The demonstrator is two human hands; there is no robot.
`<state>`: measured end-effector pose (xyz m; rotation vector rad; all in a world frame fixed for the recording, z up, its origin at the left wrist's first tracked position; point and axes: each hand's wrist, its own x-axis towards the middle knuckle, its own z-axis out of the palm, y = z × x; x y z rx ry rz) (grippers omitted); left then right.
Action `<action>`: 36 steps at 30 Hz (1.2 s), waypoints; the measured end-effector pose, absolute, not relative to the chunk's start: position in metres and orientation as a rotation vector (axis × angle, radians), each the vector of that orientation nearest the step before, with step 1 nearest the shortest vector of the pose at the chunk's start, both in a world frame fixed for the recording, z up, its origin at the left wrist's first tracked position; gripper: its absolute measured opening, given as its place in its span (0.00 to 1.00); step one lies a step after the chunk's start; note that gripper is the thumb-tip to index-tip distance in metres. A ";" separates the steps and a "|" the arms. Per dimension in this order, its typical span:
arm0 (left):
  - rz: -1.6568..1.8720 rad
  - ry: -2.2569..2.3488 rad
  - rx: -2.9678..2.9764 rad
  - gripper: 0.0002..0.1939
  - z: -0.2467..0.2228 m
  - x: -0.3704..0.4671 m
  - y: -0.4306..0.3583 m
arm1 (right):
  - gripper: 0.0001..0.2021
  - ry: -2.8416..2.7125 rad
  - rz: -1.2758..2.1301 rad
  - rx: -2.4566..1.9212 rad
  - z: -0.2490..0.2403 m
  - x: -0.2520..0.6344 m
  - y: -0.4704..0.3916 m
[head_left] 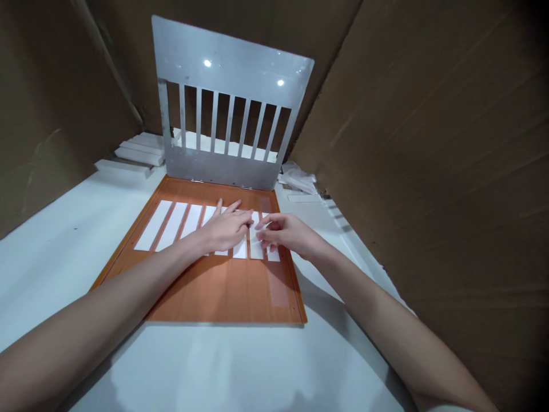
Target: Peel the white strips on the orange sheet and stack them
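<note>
An orange board (189, 292) lies on the white table, with several white strips (152, 226) side by side across it. Hinged at its far edge, a slotted metal frame (223, 166) stands raised. My left hand (227, 227) rests over the middle strips, some fingers spread, its forefinger and thumb near the strips on the right. At the second strip from the right (256, 247), my right hand (285, 232) has thumb and fingers curled close together at the strip's surface; whether they grip something is too small to tell.
White strips are stacked at the back left (139, 151). Crumpled clear-white material (298, 177) lies behind the board on the right. Cardboard walls (429, 143) rise at left, back and right around the white table (214, 366).
</note>
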<state>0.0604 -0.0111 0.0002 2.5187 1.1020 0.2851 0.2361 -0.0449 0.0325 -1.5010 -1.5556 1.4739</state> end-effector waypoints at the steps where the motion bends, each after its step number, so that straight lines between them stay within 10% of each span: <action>1: 0.286 1.106 2.513 0.18 0.000 0.061 -0.011 | 0.03 -1.577 1.454 -1.508 0.032 0.236 -0.045; 22: 0.299 1.084 2.536 0.14 0.001 0.060 -0.012 | 0.04 -2.057 0.413 -1.611 0.007 0.234 -0.048; 29: 0.276 1.051 2.638 0.35 -0.003 0.060 -0.012 | 0.05 -2.065 0.228 -1.698 0.002 0.232 -0.048; 36: 0.298 1.066 2.616 0.34 -0.006 0.061 -0.011 | 0.06 -2.027 0.249 -1.732 0.000 0.232 -0.048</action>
